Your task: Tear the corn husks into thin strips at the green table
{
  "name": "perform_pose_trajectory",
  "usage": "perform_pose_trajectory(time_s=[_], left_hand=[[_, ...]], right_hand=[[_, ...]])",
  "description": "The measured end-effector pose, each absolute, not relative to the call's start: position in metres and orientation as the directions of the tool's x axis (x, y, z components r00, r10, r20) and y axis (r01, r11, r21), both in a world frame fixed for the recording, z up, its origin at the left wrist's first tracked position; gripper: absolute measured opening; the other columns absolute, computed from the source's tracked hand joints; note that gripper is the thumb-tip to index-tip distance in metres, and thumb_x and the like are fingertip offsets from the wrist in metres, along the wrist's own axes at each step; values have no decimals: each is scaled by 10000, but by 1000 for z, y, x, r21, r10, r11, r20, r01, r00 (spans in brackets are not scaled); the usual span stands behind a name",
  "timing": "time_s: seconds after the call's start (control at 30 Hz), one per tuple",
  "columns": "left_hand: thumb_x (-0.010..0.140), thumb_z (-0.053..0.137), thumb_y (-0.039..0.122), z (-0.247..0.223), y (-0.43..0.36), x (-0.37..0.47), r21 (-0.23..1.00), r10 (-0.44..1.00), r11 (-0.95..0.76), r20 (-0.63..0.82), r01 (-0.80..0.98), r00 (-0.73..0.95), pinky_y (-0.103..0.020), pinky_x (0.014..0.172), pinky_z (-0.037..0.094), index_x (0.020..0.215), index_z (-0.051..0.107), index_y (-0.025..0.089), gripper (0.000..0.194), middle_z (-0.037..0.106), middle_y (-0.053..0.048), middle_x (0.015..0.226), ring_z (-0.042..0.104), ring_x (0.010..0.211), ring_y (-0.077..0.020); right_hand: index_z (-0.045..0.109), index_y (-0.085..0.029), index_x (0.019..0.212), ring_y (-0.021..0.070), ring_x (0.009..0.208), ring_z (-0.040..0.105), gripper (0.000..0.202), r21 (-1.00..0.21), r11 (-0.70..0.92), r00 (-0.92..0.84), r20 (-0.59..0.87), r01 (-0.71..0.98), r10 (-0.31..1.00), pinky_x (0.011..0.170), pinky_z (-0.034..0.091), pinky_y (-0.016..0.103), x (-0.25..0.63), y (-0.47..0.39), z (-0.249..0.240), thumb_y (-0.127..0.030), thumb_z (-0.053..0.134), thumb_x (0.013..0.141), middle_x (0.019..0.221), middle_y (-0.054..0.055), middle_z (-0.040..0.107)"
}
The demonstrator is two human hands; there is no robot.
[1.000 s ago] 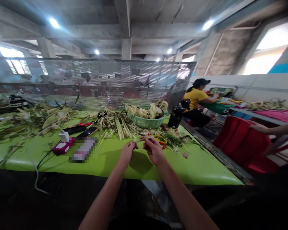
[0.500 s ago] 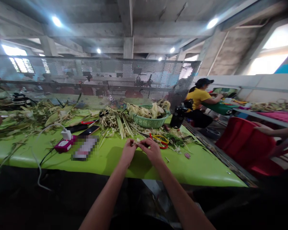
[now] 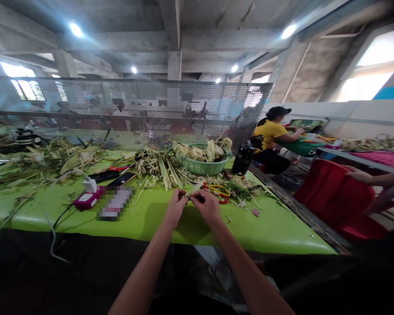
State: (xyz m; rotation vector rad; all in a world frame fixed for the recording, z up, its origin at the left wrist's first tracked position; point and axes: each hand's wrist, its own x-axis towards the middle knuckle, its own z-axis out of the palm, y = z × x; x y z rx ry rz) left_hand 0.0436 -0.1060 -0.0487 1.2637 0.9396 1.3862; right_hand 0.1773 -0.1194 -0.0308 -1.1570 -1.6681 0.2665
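Note:
My left hand (image 3: 175,207) and my right hand (image 3: 208,205) meet above the front of the green table, fingers pinched closed. Between their fingertips is a small pale piece of corn husk (image 3: 195,188), its free end sticking up and to the right; my fingers hide the lower part. Just behind my right hand lie scissors with red and yellow handles (image 3: 220,190). Beyond them stands a green plastic basket (image 3: 205,167) heaped with pale husks (image 3: 211,151). Husk scraps (image 3: 157,168) lie left of the basket.
A phone (image 3: 116,204), a second phone (image 3: 122,179) and a purple power block (image 3: 87,199) with a white charger lie left on the green table (image 3: 269,232). A black bottle (image 3: 242,160) stands right of the basket. A perforated metal screen (image 3: 134,113) runs behind. Red chairs (image 3: 336,192) and people are at right.
The pale husk piece now shows longer above my fingertips, pointing up to the right. My hands have barely shifted. Another person's hand at the far left edge has gone out of view.

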Motion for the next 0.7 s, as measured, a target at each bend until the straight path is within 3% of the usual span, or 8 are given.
perform_pose_trajectory(time_s=[0.3,0.53,0.7], left_hand=[[731,536,132,-48,-107,48,935,929,-339,350,-101,119,-253,739,382,808,487,187,106,491,17,756,462,744,-127],[733,523,175,-54,-104,47,955,954,-270,283,-121,100,-243,697,369,810,502,190,81,501,27,741,458,720,-121],[681,618,220,-59,-99,50,949,953,-239,270,-205,138,-249,684,390,768,517,174,141,542,24,705,494,688,-120]], right_hand=[[633,-201,741,188,699,567,98,-632,548,-16,647,548,762,665,454,311,176,-122,-29,-273,602,798,752,43,600],[665,-203,865,188,802,592,120,-626,603,-38,677,494,735,747,474,311,177,-122,-30,-241,553,847,842,54,633],[649,-201,911,173,737,583,114,-620,614,-12,698,488,716,692,490,298,177,-119,-35,-220,588,816,862,54,618]])
